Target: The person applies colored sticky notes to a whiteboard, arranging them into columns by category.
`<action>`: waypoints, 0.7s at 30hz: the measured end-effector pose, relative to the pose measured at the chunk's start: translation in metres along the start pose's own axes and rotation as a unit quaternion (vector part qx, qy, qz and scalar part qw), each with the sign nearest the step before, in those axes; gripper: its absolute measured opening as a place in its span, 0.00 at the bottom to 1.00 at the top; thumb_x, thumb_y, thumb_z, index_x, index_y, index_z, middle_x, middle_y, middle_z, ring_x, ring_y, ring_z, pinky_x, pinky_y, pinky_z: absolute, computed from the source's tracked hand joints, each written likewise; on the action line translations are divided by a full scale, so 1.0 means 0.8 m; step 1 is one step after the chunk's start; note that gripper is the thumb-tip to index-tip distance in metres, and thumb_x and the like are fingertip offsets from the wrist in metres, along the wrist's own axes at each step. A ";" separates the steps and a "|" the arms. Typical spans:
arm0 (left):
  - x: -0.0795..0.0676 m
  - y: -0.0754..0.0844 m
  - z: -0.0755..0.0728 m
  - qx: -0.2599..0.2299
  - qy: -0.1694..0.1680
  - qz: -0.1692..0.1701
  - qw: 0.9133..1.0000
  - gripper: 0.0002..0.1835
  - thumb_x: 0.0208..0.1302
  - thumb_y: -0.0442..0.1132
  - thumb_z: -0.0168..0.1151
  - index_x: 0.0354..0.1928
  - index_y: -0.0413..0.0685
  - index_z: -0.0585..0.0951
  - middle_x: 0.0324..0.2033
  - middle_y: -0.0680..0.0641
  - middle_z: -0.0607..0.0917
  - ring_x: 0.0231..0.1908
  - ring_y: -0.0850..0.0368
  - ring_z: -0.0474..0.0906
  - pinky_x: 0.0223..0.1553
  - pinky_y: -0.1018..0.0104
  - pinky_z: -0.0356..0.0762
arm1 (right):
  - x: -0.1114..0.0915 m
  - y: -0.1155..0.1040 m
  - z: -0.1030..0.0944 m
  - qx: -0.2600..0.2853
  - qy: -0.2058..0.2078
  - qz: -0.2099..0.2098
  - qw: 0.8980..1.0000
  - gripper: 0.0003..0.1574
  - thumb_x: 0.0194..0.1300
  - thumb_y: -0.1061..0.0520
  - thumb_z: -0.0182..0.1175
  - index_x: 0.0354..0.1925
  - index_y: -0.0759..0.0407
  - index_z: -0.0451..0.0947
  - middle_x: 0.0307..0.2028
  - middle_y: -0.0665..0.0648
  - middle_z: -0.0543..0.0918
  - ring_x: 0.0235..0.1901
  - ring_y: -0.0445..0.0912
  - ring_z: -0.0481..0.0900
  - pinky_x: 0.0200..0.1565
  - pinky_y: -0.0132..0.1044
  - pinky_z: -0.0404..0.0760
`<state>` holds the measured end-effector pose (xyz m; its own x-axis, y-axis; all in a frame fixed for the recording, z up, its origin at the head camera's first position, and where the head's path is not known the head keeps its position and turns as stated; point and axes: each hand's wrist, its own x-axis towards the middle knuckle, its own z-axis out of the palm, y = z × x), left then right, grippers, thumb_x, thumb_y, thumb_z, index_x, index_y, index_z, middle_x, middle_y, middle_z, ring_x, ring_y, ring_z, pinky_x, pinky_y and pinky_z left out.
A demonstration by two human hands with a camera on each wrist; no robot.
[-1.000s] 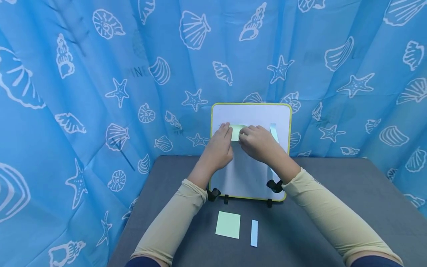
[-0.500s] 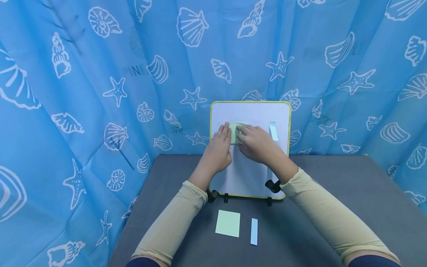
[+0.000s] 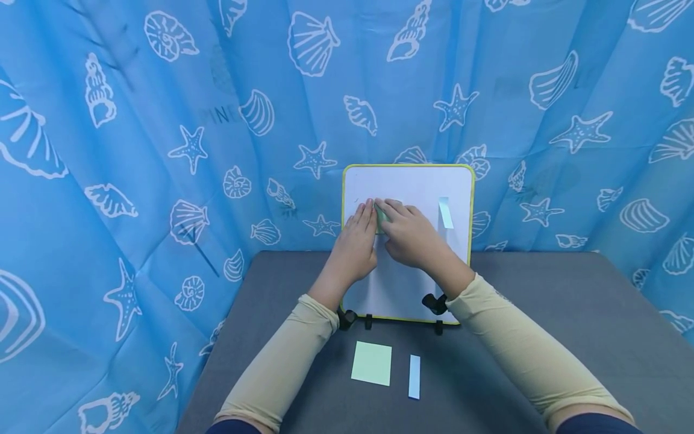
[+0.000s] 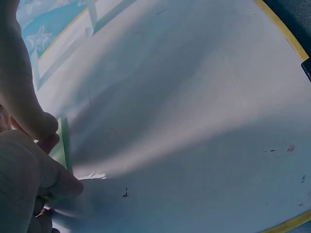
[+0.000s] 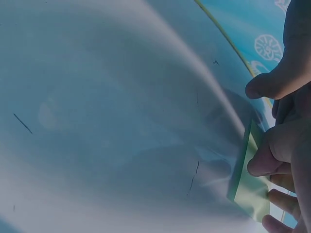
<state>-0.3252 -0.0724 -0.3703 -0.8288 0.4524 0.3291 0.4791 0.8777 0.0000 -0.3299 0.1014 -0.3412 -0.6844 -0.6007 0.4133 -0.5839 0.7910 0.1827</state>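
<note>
1. Green note [image 5: 249, 196]: on whiteboard [image 3: 417, 295], btwn hands; visible strip's long axis approx. vert.
2. L hand [image 3: 355, 244]: fingers straight, at note's left edge.
3. R hand [image 3: 410, 236]: appears to pinch note from right; fingertips partly hidden.
4. Neither hand nearer; hands nearly touching.

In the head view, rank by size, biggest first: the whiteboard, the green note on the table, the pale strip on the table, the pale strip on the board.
1. Whiteboard
2. Green note
3. Unsure: table strip and board strip; the former looks longer but lies nearer the camera.
</note>
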 end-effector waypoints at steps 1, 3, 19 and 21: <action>0.000 0.000 0.001 0.001 0.000 0.000 1.000 0.42 0.75 0.36 0.51 0.84 0.35 0.46 0.86 0.39 0.42 0.86 0.44 0.40 0.83 0.48 0.51 | 0.000 0.000 0.001 0.000 0.001 0.001 1.000 0.17 0.65 0.58 0.69 0.51 0.62 0.87 0.77 0.63 0.70 0.77 0.60 0.68 0.71 0.59 0.74; 0.001 0.000 0.002 0.002 0.001 0.000 1.000 0.42 0.75 0.36 0.51 0.84 0.35 0.46 0.86 0.39 0.42 0.86 0.44 0.40 0.83 0.48 0.51 | -0.001 0.000 0.002 0.001 0.000 0.004 1.000 0.17 0.65 0.57 0.70 0.51 0.62 0.87 0.78 0.63 0.70 0.78 0.60 0.67 0.71 0.59 0.74; 0.002 0.001 0.002 0.008 0.006 0.001 1.000 0.40 0.75 0.35 0.51 0.84 0.35 0.49 0.86 0.39 0.44 0.85 0.43 0.42 0.82 0.47 0.53 | -0.022 0.016 -0.001 0.012 0.021 0.044 0.999 0.08 0.61 0.60 0.70 0.36 0.66 0.86 0.76 0.67 0.71 0.71 0.64 0.73 0.64 0.60 0.80; 0.001 0.000 0.003 0.008 0.007 0.002 1.000 0.40 0.75 0.34 0.51 0.84 0.35 0.49 0.86 0.39 0.44 0.85 0.43 0.43 0.82 0.47 0.54 | -0.026 0.019 0.000 0.007 0.032 0.045 0.998 0.08 0.59 0.60 0.70 0.33 0.66 0.85 0.75 0.68 0.73 0.69 0.64 0.75 0.62 0.60 0.81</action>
<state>-0.3266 -0.0711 -0.3720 -0.8226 0.4547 0.3414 0.4784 0.8780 -0.0168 -0.3251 0.1257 -0.3470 -0.7056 -0.5181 0.4835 -0.5277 0.8395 0.1296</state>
